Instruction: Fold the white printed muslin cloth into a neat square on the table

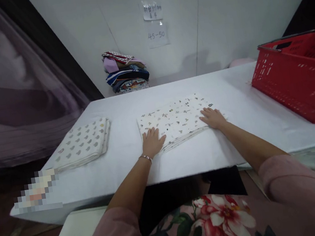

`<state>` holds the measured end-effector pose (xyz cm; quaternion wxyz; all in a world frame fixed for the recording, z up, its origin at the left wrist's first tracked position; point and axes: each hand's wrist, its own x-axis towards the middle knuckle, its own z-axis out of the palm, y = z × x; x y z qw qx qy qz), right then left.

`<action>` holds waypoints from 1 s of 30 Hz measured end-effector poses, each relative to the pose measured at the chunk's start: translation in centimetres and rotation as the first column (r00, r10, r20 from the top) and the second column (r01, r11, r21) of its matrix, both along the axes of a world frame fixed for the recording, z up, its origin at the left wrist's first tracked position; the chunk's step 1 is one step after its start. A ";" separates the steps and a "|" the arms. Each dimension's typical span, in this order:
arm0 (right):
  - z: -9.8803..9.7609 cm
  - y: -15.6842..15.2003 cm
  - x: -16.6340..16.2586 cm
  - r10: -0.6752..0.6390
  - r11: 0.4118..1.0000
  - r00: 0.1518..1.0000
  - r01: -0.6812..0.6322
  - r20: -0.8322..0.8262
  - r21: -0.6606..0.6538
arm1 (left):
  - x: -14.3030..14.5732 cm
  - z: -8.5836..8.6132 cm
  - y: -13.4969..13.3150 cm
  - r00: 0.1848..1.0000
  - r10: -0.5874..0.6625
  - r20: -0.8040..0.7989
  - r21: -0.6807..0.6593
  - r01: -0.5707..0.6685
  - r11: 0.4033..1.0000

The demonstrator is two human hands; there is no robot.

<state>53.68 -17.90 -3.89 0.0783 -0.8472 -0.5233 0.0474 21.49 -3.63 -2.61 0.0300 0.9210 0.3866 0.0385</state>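
Note:
A folded white cloth [176, 117] with small printed motifs lies flat on the white-covered table in front of me. My left hand [152, 142] rests on its near left corner, fingers spread. On its right end lies my right hand [212, 117], also flat with the fingers apart. Neither hand grips the cloth; both palms press on its top. Several layers show along the near edge. To the left sits a second folded white cloth [83, 142] with rows of grey shapes, apart from both hands.
A red plastic basket [299, 82] stands on the table [193, 163] at the right. Behind the table's far edge is a stack of folded fabrics [126, 71] against the white wall. A blurred-out item [39, 191] lies at the left front corner. A white seat [74, 231] is below left.

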 end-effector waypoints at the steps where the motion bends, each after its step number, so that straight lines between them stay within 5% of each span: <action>1: -0.1 -0.4 0.0 -0.006 1.000 1.000 0.006 -0.007 -0.004 | -0.1 0.0 0.0 1.000 -0.002 0.006 0.002 0.002 1.000; 9: 0.7 -1.9 -0.7 0.109 0.972 0.990 -0.086 -0.092 0.219 | -1.2 0.9 -1.0 0.938 -0.134 0.320 0.035 0.130 0.991; 13: -1.2 -3.3 -3.1 0.395 0.832 0.917 -0.333 -0.052 0.443 | -1.6 0.2 -3.4 0.865 -0.280 0.416 0.103 0.261 0.960; 16: -2.4 -4.0 -4.6 0.426 0.767 0.905 -0.373 0.021 0.522 | -1.3 -0.7 -4.8 0.868 -0.328 0.373 0.107 0.310 0.945; 30: -2.3 -2.5 -8.3 0.449 0.749 0.880 -0.465 0.155 0.473 | 0.1 -1.2 -5.8 0.940 -0.248 0.233 0.176 0.210 0.962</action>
